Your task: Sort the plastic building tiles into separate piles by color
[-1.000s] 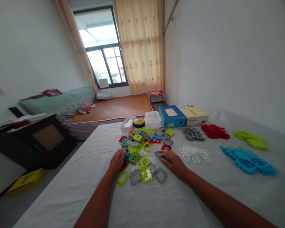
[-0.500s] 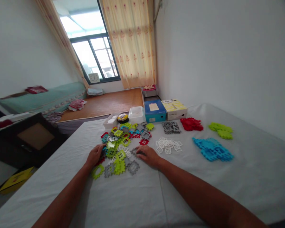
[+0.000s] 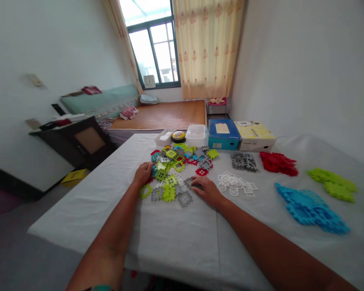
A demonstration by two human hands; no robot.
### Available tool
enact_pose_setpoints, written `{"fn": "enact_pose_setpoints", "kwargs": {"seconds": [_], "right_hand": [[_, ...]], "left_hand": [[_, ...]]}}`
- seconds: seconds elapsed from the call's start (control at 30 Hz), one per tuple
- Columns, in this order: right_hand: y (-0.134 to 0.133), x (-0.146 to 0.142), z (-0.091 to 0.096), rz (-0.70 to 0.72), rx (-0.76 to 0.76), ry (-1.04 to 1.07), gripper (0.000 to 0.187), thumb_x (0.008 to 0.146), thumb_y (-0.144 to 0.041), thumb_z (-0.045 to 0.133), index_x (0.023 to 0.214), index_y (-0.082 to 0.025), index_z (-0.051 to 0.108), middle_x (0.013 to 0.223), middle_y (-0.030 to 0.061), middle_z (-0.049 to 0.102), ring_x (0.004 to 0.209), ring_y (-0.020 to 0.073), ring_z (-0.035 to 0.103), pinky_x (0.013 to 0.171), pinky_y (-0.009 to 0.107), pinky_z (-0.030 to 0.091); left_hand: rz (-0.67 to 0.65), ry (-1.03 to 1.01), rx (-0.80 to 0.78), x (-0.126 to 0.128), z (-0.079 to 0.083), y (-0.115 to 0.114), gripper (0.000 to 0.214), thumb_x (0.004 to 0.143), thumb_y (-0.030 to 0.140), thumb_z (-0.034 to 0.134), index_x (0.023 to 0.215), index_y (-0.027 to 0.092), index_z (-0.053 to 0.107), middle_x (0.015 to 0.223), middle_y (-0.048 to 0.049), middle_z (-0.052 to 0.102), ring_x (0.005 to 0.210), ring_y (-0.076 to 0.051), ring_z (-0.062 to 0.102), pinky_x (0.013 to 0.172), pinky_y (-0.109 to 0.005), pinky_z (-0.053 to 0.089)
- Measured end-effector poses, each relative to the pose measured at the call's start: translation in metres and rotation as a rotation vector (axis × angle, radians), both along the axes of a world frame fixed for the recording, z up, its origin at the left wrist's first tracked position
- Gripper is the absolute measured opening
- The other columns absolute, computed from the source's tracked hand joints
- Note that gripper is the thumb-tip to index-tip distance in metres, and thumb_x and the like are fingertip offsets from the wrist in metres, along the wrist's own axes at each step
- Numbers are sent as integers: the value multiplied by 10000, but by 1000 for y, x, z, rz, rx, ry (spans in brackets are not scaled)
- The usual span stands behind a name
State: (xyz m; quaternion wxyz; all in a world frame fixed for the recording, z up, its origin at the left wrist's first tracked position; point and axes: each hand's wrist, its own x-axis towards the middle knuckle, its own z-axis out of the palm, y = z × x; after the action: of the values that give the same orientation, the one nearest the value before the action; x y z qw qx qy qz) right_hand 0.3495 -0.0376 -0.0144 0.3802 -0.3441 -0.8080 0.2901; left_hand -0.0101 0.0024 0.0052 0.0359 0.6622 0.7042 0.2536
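Palms down, left hand (image 3: 143, 173) and right hand (image 3: 206, 189) rest on the tile pile (image 3: 177, 163), each grip spread flat.

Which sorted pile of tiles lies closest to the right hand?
The white pile, just beside the right hand; grey, red, blue and green piles lie farther off.

plastic tiles (image 3: 176, 173), seemingly matt cloth (image 3: 176, 242)

Blue box (image 3: 223, 134) touching yellow box (image 3: 255, 135), clear tub (image 3: 196, 135) beside round tin (image 3: 178, 136), bed (image 3: 162, 115), patterned curtain (image 3: 208, 48), window (image 3: 154, 44), dark cabinet (image 3: 85, 141)
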Motion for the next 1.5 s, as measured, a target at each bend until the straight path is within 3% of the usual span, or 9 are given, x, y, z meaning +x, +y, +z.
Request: {"fn": "enact_pose_setpoints", "kwargs": {"seconds": [0.67, 0.77, 0.87, 0.97, 1.07, 1.17, 1.23, 1.37, 1.5], "right_hand": [[-10, -4, 0, -26, 104, -59, 108, 849, -294, 641, 909, -229, 702, 1141, 84, 701, 1082, 224, 621, 983, 428, 460], [-13, -8, 1, -69, 21, -15, 135, 828, -326, 649, 885, -223, 715, 1128, 79, 710, 1061, 230, 638, 971, 423, 474], [-6, 4, 15, -119, -174, 45, 248, 827, -402, 619, 885, -185, 724, 988, 82, 743, 900, 219, 684, 854, 382, 533], [17, 46, 42, -237, -183, 55, 320, 826, -452, 598, 921, -174, 724, 920, 65, 750, 795, 194, 683, 763, 334, 545], [47, 107, 63, -574, 15, 2, 267, 811, -406, 616, 926, -187, 717, 992, 75, 743, 860, 204, 679, 796, 329, 525], [69, 160, 57, -925, 46, -146, 206, 795, -315, 621, 894, -157, 709, 921, 112, 744, 864, 241, 679, 806, 361, 511], [75, 179, 40, -1000, 25, -233, 189, 789, -282, 620, 887, -146, 706, 921, 123, 742, 868, 253, 676, 814, 371, 506], [78, 181, 14, -965, 69, -266, 214, 819, -310, 597, 930, -164, 705, 980, 116, 736, 915, 257, 660, 851, 379, 494], [74, 147, 18, -937, 304, -243, 289, 908, -337, 491, 1034, -167, 689, 1100, 140, 700, 1060, 280, 605, 985, 431, 428]], "left_hand": [[-23, -154, 9, -6, -4, -2, 504, 964, 389, 262, 1018, 208, 730, 1133, -71, 718, 1092, -199, 615, 993, -337, 432], [-69, -135, -16, -4, 0, 0, 425, 934, 355, 335, 994, 219, 733, 1148, -68, 715, 1110, -201, 608, 1013, -337, 417], [-83, -142, -41, 0, 5, 8, 363, 886, 320, 404, 927, 193, 742, 1065, -95, 738, 1059, -224, 633, 987, -352, 438], [-86, -169, -78, 7, 8, 16, 340, 840, 291, 436, 942, 181, 741, 984, -89, 757, 952, -229, 675, 888, -343, 496], [-77, -184, -76, 12, 4, 18, 379, 835, 295, 425, 1019, 170, 732, 1050, -99, 747, 990, -246, 675, 883, -355, 500], [-64, -185, -19, 11, -4, 13, 425, 858, 349, 402, 1089, 177, 715, 1159, -111, 713, 1091, -276, 639, 932, -396, 479], [-90, -208, 11, 7, -8, 11, 434, 862, 384, 403, 1104, 197, 711, 1168, -97, 711, 1098, -271, 635, 931, -396, 483], [-163, -257, 13, -2, -12, 12, 440, 845, 434, 430, 1082, 202, 719, 1115, -82, 729, 1044, -259, 657, 919, -382, 496], [-179, -282, -5, -4, -13, 15, 443, 844, 459, 437, 1074, 208, 721, 1122, -68, 728, 1026, -255, 663, 939, -384, 489]]}}
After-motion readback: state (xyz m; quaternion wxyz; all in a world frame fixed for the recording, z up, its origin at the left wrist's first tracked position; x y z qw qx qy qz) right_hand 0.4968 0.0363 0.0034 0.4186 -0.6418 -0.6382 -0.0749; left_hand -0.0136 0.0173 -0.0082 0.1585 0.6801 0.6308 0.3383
